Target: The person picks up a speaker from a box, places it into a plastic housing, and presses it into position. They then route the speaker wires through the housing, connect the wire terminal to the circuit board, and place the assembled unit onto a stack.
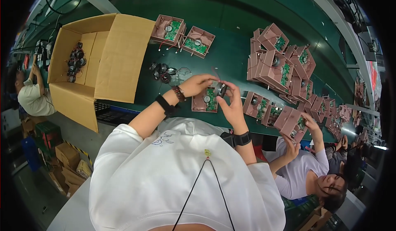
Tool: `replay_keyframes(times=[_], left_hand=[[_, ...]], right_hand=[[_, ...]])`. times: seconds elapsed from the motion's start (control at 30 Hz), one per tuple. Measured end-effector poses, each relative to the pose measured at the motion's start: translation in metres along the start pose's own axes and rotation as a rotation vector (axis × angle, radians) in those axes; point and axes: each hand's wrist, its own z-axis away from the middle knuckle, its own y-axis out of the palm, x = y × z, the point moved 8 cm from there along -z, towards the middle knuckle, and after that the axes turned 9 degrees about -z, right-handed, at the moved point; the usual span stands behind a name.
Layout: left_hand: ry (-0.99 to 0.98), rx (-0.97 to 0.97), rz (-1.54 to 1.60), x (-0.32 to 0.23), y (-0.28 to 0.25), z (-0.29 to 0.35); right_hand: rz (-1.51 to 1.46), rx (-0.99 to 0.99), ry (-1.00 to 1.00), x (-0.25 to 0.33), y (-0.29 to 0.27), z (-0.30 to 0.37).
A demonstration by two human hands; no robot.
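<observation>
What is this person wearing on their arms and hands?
Both hands are bare, with no gloves. The left hand has a brown beaded bracelet at the wrist and a black band just behind it. The right hand has one black wristband. The short white sleeves leave the forearms uncovered.

I saw a long dark green conveyor belt [231, 58] serving as the work surface. On it stood an open cardboard box [103, 53], its flaps spread, overhanging the near edge. Beside the box lay a small cluster of round black speakers [161, 71]. Two pinkish-brown plastic housings with green circuit boards [181, 35] rested side by side farther back. One similar housing [205, 100] sat near the front edge. A large, leaning pile of the same housings [282, 68] crowded the belt's right part.
</observation>
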Motion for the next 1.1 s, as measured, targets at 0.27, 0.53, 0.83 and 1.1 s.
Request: replay_keyframes(times=[0.27, 0.53, 0.83, 1.1], left_hand=[[-0.430, -0.039, 0.691, -0.041, -0.002, 0.029], [-0.342, -0.107, 0.836, -0.046, 0.007, 0.037], [-0.245, -0.104, 0.657, -0.049, 0.001, 0.049], [-0.780, -0.131, -0.142, 0.053, 0.030, 0.104]], right_hand=[[0.752, -0.211, -0.267, 0.024, 0.009, 0.005], [0.419, -0.039, -0.163, 0.025, 0.019, 0.012], [0.491, 0.083, -0.186, 0.006, 0.019, 0.013], [0.722, 0.168, -0.212, -0.056, 0.035, -0.004]])
